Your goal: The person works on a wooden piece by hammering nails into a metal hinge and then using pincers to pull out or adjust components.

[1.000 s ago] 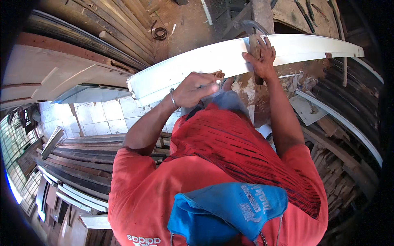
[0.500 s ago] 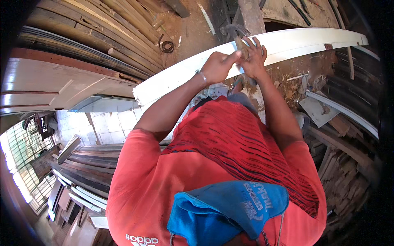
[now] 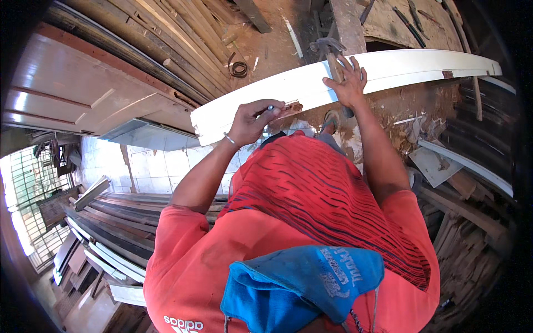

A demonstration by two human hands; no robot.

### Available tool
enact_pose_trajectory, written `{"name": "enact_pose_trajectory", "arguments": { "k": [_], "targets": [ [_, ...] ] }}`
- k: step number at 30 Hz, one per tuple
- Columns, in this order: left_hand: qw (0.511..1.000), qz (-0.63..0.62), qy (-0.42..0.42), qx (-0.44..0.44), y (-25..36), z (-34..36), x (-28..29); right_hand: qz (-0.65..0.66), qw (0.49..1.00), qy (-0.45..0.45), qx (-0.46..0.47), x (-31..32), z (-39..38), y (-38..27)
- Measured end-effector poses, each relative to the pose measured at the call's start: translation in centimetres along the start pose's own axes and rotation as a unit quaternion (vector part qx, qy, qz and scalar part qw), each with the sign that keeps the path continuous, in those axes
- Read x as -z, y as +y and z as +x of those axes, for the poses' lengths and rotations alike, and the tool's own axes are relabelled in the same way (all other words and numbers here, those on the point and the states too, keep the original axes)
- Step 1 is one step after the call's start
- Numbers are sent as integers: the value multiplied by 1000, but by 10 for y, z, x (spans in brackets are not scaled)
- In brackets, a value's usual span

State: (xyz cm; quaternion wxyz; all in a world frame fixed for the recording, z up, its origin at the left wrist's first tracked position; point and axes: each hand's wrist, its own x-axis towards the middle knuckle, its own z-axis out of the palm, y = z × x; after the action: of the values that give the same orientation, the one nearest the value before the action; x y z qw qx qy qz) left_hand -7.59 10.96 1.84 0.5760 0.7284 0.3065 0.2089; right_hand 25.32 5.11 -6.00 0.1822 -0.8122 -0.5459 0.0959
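A long white board [image 3: 405, 65] lies across in front of me, with a brown, rough-edged cutout [image 3: 291, 109] on its near edge. My left hand [image 3: 252, 122] is closed at that edge, just left of the cutout. Between its thumb and fingers shows the shiny end of a small metal piece [image 3: 270, 107]; the rest is hidden. My right hand [image 3: 350, 86] lies with fingers spread over the wooden handle of a claw hammer [image 3: 335, 69]. The hammer rests across the board, its metal head beyond the far edge.
Long timbers [image 3: 166, 39] are stacked at the far left, above a panelled door [image 3: 72, 94]. More planks [image 3: 119, 216] lie at the lower left. A wooden bench [image 3: 388, 28] with tools stands far right. Wood offcuts [image 3: 461, 238] pile up on the right; a coiled strip [image 3: 239, 69] lies on the floor.
My left hand has moved left, away from the hammer handle, to the board's near edge, uncovering the cutout. My right hand stays over the handle, slightly lower in view.
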Motion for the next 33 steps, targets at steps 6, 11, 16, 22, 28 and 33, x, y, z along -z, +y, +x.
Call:
{"name": "enact_pose_trajectory", "arguments": {
  "k": [6, 11, 16, 22, 28, 33],
  "targets": [
    [987, 156, -32, -8, 37, 52, -39, 4, 1000, 6, 20, -3, 1, -1],
    [986, -128, 89, 63, 12, 34, -27, -6, 1000, 6, 9, -6, 2, 8],
    [991, 66, 18, -116, 50, 3, -41, 16, 999, 32, 32, -10, 3, 6],
    [917, -186, 352, 4, 33, 13, -20, 19, 998, 10, 52, 1, -1, 5],
    [888, -159, 426, 59, 13, -15, -52, 29, 990, -76, 118, 27, 2, 22],
    [839, -165, 515, 55, 4, -10, -82, 160, 963, -110, 188, 59, 8, 50]
  ]
}}
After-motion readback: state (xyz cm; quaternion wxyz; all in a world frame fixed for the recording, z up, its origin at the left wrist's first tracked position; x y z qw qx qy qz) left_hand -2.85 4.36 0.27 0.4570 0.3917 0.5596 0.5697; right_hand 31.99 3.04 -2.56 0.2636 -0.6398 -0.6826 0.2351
